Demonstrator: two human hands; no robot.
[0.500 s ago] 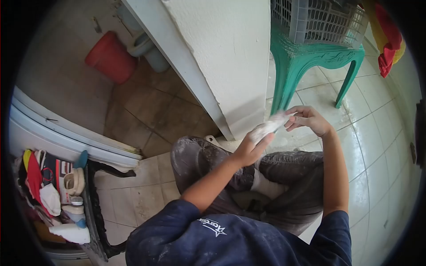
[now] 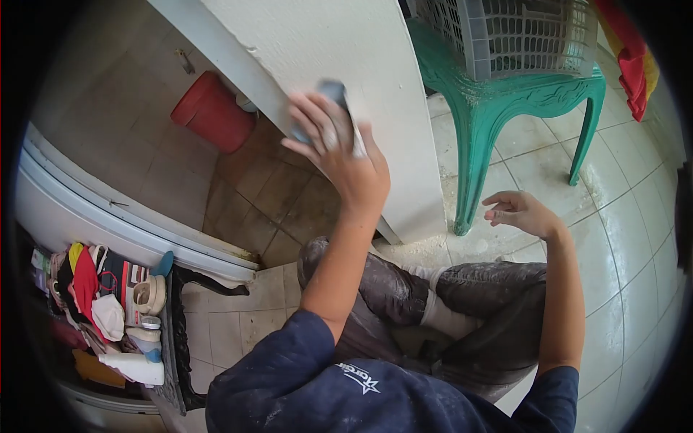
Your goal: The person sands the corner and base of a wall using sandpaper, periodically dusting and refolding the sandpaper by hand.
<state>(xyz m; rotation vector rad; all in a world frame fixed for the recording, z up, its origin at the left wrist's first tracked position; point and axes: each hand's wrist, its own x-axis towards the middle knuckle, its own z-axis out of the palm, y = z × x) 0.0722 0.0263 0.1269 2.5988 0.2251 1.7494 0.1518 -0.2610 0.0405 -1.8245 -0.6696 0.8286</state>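
My left hand (image 2: 339, 144) is raised against the edge of the white wall (image 2: 346, 43), its fingers around a dark, flat block (image 2: 333, 91) with a pale edge. The block lies against the wall beside the door frame, and the hand covers most of it. My right hand (image 2: 525, 213) hangs in the air over the tiled floor, right of the green chair's front leg. Its fingers are curled and apart, with nothing between them. White dust marks the fingers and the dark trousers (image 2: 484, 289).
A green plastic chair (image 2: 473, 108) holds a grey crate (image 2: 530, 36). A red bucket (image 2: 214, 112) is beyond the doorway. Clothes and shoes (image 2: 144, 296) lie on a dark rack at the left. Red and yellow cloth (image 2: 629, 65) hangs top right.
My left hand has moved up and left from near my right hand to the wall. The hands are now apart. The view has shifted slightly.
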